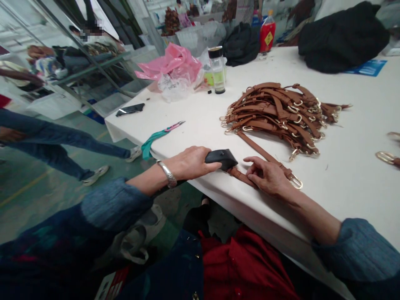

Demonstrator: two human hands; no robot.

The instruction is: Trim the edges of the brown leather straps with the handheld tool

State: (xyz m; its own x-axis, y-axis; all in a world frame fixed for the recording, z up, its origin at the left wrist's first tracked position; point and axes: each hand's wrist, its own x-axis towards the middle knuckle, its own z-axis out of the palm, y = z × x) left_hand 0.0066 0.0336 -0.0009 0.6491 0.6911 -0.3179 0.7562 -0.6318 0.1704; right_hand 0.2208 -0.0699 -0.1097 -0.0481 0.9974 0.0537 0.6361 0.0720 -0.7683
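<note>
My left hand [195, 162] grips a black handheld tool [221, 159] whose exact kind I cannot make out. The tool's front end is over one end of a brown leather strap [242, 177] at the table's near edge. Curled fingers of my right hand [268, 175] hold this strap farther along, with the index finger raised; part of the strap is hidden under the hand. Just beyond lies another brown strap [261, 149], ending in a gold snap hook [296, 181]. Behind it is a heap of brown straps [275, 108] with gold hooks.
Scissors [173, 126] with a teal cloth strip [153, 141] lie at the left table edge, near a phone [130, 109]. Farther back are a pink plastic bag [175, 62], a glass bottle [218, 71], a red bottle [267, 33] and black bags. A person walks at left.
</note>
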